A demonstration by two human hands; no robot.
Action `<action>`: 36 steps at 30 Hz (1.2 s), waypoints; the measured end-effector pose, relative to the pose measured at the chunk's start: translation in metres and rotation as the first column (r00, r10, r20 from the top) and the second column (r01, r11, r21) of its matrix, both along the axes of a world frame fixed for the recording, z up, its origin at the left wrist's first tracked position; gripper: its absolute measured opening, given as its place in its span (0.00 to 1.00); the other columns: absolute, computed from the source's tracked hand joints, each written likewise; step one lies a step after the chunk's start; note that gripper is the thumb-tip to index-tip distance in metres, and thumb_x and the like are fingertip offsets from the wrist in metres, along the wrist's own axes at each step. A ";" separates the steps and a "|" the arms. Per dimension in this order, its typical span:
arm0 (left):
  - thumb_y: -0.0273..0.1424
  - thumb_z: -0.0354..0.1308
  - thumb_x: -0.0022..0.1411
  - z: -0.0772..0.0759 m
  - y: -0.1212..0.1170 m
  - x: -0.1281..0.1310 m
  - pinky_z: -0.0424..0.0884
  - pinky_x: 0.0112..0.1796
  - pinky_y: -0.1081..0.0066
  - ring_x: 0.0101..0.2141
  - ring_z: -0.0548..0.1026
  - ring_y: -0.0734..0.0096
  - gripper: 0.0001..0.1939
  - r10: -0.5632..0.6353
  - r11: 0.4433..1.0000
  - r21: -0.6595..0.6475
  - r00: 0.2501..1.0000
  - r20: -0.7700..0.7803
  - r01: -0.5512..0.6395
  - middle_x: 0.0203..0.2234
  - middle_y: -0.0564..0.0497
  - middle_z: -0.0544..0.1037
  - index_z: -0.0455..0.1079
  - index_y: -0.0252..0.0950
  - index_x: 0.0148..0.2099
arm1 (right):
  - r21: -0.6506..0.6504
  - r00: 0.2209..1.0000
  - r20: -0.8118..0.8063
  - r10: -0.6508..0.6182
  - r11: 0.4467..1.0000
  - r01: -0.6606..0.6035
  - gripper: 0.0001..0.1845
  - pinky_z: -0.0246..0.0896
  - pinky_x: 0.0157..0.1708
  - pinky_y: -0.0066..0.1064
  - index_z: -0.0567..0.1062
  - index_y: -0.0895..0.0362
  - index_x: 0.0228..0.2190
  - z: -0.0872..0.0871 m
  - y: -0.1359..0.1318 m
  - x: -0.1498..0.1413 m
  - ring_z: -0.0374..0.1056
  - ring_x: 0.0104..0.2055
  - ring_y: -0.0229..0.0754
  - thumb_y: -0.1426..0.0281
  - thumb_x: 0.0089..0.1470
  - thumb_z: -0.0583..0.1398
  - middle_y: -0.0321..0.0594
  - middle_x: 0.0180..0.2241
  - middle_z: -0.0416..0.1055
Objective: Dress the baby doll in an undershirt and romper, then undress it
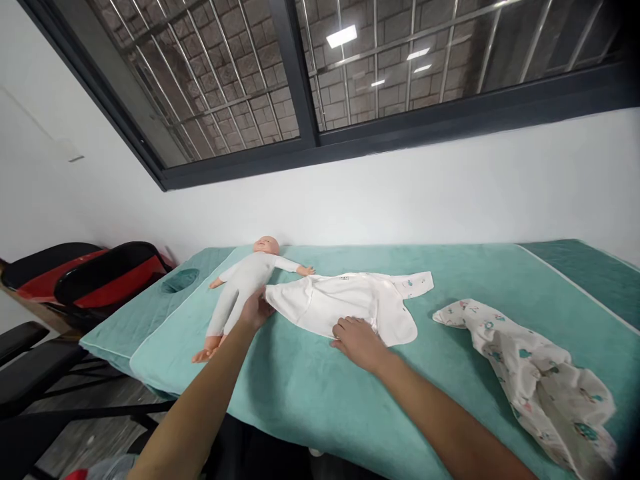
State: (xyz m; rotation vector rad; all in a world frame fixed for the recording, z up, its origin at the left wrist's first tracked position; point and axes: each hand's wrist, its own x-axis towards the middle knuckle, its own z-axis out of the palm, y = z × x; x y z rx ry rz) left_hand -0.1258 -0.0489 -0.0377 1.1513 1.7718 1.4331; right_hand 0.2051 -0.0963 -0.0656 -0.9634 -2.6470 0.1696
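A baby doll [245, 280] in a pale grey suit lies on its back at the left of the teal-covered table [310, 380]. A white baby garment [350, 300] is spread flat beside it. My left hand [256, 308] grips the garment's left edge, right next to the doll's hip. My right hand [356, 339] rests on the garment's near edge with its fingers curled onto the cloth.
A patterned white cloth [530, 373] lies crumpled at the right of the table. Black and red chairs [95, 273] stand to the left, past the table's end. A white wall and a barred window run behind the table.
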 end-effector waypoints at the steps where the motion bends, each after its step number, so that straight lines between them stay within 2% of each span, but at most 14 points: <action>1: 0.36 0.51 0.66 0.001 0.000 -0.002 0.73 0.34 0.65 0.30 0.72 0.67 0.12 0.008 1.000 -0.030 0.999 0.043 -0.007 0.22 0.51 0.71 0.65 0.32 0.35 | -0.005 1.000 0.007 0.020 1.000 -0.020 0.10 0.58 0.41 0.36 0.72 0.57 0.38 0.000 0.000 0.001 0.68 0.43 0.47 0.64 0.64 0.56 0.43 0.40 0.72; 4: 0.35 0.54 0.62 0.007 0.003 -0.005 0.73 0.30 0.65 0.27 0.71 0.68 0.10 0.053 0.995 -0.093 0.987 0.154 -0.039 0.22 0.51 0.70 0.65 0.32 0.34 | -0.060 0.995 -0.040 0.094 0.994 -0.096 0.09 0.56 0.38 0.33 0.72 0.56 0.37 0.003 0.002 0.007 0.68 0.40 0.43 0.68 0.67 0.52 0.40 0.39 0.72; 8: 0.31 0.56 0.56 0.020 0.017 -0.004 0.74 0.31 0.65 0.27 0.72 0.69 0.05 0.135 0.990 -0.062 0.978 0.158 -0.127 0.25 0.51 0.71 0.64 0.35 0.34 | -0.171 0.979 -0.125 0.160 0.969 -0.180 0.07 0.54 0.35 0.30 0.72 0.55 0.36 0.006 0.004 0.017 0.68 0.38 0.39 0.68 0.65 0.55 0.37 0.37 0.73; 11: 0.28 0.55 0.56 0.031 0.028 0.003 0.74 0.37 0.64 0.33 0.73 0.67 0.04 0.185 0.982 0.020 0.981 0.051 -0.186 0.29 0.49 0.72 0.64 0.36 0.35 | -0.207 0.978 -0.123 0.168 0.960 -0.191 0.07 0.54 0.35 0.30 0.73 0.55 0.33 0.007 0.003 0.017 0.68 0.38 0.39 0.67 0.63 0.57 0.36 0.36 0.74; 14: 0.26 0.59 0.52 0.035 0.027 0.017 0.70 0.46 0.59 0.46 0.71 0.57 0.10 0.198 0.978 0.088 0.970 -0.141 -0.187 0.39 0.44 0.73 0.66 0.36 0.38 | -0.211 0.976 -0.144 0.162 0.959 -0.190 0.12 0.54 0.35 0.30 0.74 0.55 0.32 0.012 0.003 0.015 0.69 0.38 0.40 0.62 0.64 0.56 0.36 0.35 0.74; 16: 0.25 0.63 0.49 0.031 0.017 0.031 0.65 0.52 0.56 0.53 0.67 0.51 0.14 0.165 0.984 0.110 0.952 -0.258 -0.141 0.45 0.42 0.73 0.68 0.36 0.41 | -0.204 0.982 -0.172 0.077 0.973 -0.112 0.16 0.54 0.34 0.30 0.74 0.54 0.32 0.019 0.008 0.023 0.69 0.37 0.40 0.59 0.65 0.53 0.36 0.35 0.74; 18: 0.29 0.64 0.51 0.020 0.000 0.047 0.62 0.55 0.55 0.55 0.66 0.48 0.16 0.092 0.993 0.108 0.914 -0.395 -0.053 0.49 0.40 0.73 0.70 0.37 0.43 | -0.186 0.974 -0.182 -0.137 0.977 0.102 0.18 0.54 0.33 0.31 0.73 0.54 0.32 0.026 0.021 0.043 0.70 0.37 0.42 0.58 0.66 0.51 0.38 0.34 0.75; 20: 0.34 0.62 0.57 0.005 -0.021 0.059 0.63 0.54 0.53 0.55 0.66 0.48 0.16 -0.007 0.995 0.074 0.775 -0.632 0.069 0.50 0.40 0.72 0.70 0.37 0.47 | -0.179 0.893 -0.146 -0.425 0.899 0.399 0.20 0.54 0.32 0.32 0.73 0.54 0.31 0.029 0.038 0.075 0.70 0.37 0.46 0.56 0.65 0.50 0.42 0.34 0.75; 22: 0.38 0.57 0.63 -0.010 -0.044 0.067 0.66 0.52 0.53 0.54 0.69 0.50 0.16 -0.080 0.985 0.020 0.556 -0.827 0.171 0.51 0.40 0.72 0.69 0.37 0.51 | -0.246 0.775 -0.021 -0.631 0.755 0.608 0.23 0.54 0.31 0.34 0.72 0.55 0.30 0.027 0.056 0.108 0.70 0.35 0.48 0.52 0.64 0.48 0.46 0.34 0.75; 25: 0.41 0.56 0.65 -0.026 -0.076 0.073 0.68 0.51 0.54 0.53 0.70 0.53 0.20 -0.153 0.948 -0.048 0.322 -0.934 0.314 0.53 0.40 0.71 0.67 0.38 0.55 | -0.342 0.705 0.108 -0.701 0.639 0.689 0.25 0.55 0.30 0.35 0.71 0.55 0.26 0.018 0.073 0.139 0.70 0.33 0.50 0.48 0.59 0.53 0.48 0.32 0.75; 28: 0.36 0.56 0.65 -0.031 -0.097 0.078 0.63 0.57 0.49 0.56 0.68 0.53 0.18 -0.195 0.884 -0.128 0.106 -0.975 0.449 0.56 0.42 0.70 0.68 0.43 0.56 | -0.447 0.789 0.056 -0.612 0.691 0.568 0.21 0.54 0.30 0.33 0.70 0.54 0.25 0.012 0.076 0.135 0.69 0.32 0.47 0.51 0.56 0.56 0.44 0.30 0.74; 30: 0.27 0.53 0.65 -0.031 -0.101 0.080 0.58 0.59 0.47 0.57 0.67 0.54 0.19 -0.185 0.875 -0.164 0.001 -0.983 0.456 0.56 0.43 0.71 0.68 0.44 0.57 | -0.495 0.832 -0.051 -0.552 0.737 0.459 0.18 0.53 0.29 0.31 0.69 0.54 0.24 0.011 0.074 0.122 0.67 0.32 0.44 0.55 0.57 0.56 0.40 0.29 0.73; 33: 0.19 0.50 0.63 -0.029 -0.096 0.080 0.59 0.58 0.48 0.54 0.70 0.56 0.22 -0.191 0.891 -0.190 -0.039 -0.981 0.412 0.51 0.43 0.75 0.70 0.42 0.56 | -0.555 0.805 -0.285 -0.520 0.774 0.303 0.15 0.53 0.30 0.29 0.66 0.54 0.24 0.016 0.067 0.107 0.64 0.32 0.41 0.58 0.56 0.55 0.36 0.28 0.69; 36: 0.19 0.50 0.63 -0.023 -0.089 0.076 0.63 0.55 0.51 0.47 0.73 0.59 0.17 -0.181 0.888 -0.165 -0.004 -0.984 0.429 0.43 0.46 0.78 0.73 0.41 0.47 | -0.711 0.740 -0.452 -0.497 0.702 0.038 0.17 0.53 0.26 0.26 0.63 0.54 0.27 0.024 0.060 0.105 0.60 0.28 0.37 0.54 0.55 0.56 0.32 0.26 0.64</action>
